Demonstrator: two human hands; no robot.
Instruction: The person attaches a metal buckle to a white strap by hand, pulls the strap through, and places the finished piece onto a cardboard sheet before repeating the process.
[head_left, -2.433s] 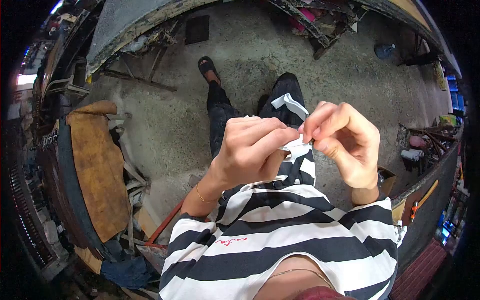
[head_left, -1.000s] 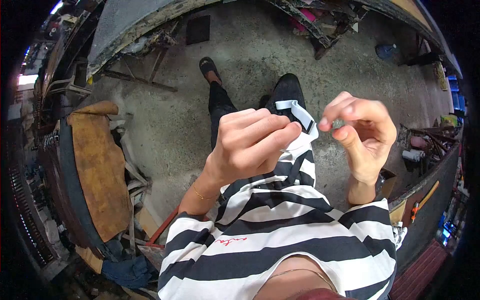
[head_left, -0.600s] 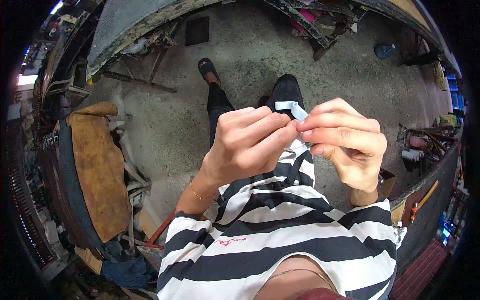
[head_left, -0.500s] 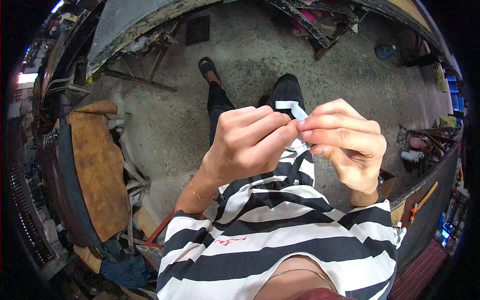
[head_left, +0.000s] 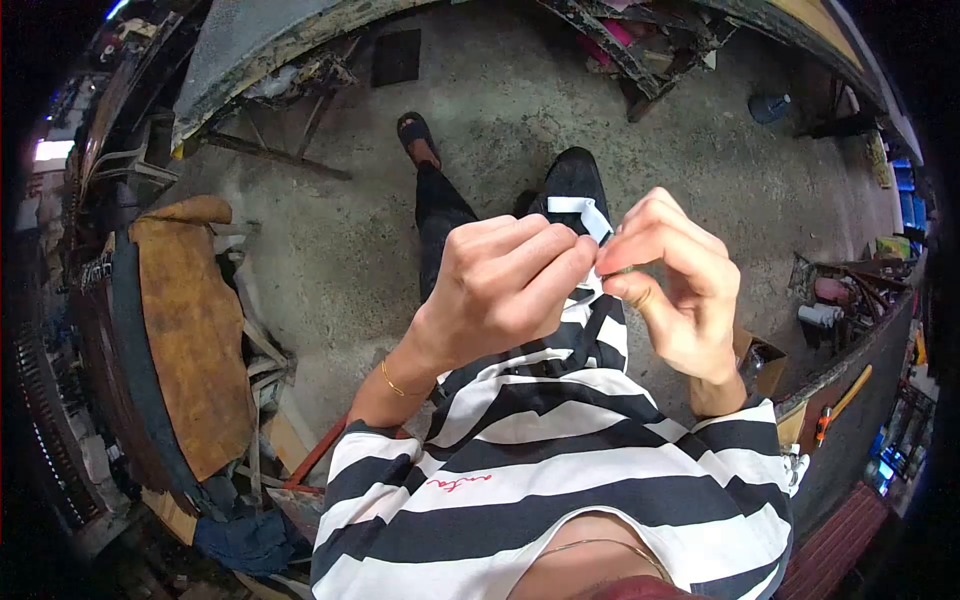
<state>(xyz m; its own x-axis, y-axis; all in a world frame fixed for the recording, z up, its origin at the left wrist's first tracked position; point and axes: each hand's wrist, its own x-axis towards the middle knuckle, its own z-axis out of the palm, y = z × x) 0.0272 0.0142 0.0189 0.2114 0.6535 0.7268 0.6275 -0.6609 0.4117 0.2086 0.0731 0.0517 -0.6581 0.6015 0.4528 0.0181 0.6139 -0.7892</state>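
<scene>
Over the concrete floor (head_left: 330, 250), beside a brown-topped bench (head_left: 190, 330), the 2 hands meet above the striped shirt (head_left: 560, 450). The left hand (head_left: 500, 290), fingers curled, and the right hand (head_left: 680, 290), thumb against forefinger, both pinch a white strip (head_left: 585, 212). The work on it looks partway done: 1 end curls free above the fingers, and the rest is hidden between them.

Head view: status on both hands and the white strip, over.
Left hand shut on white strip. Right hand pinches it alongside. Free end curls up, the rest hidden inside the hands.
</scene>
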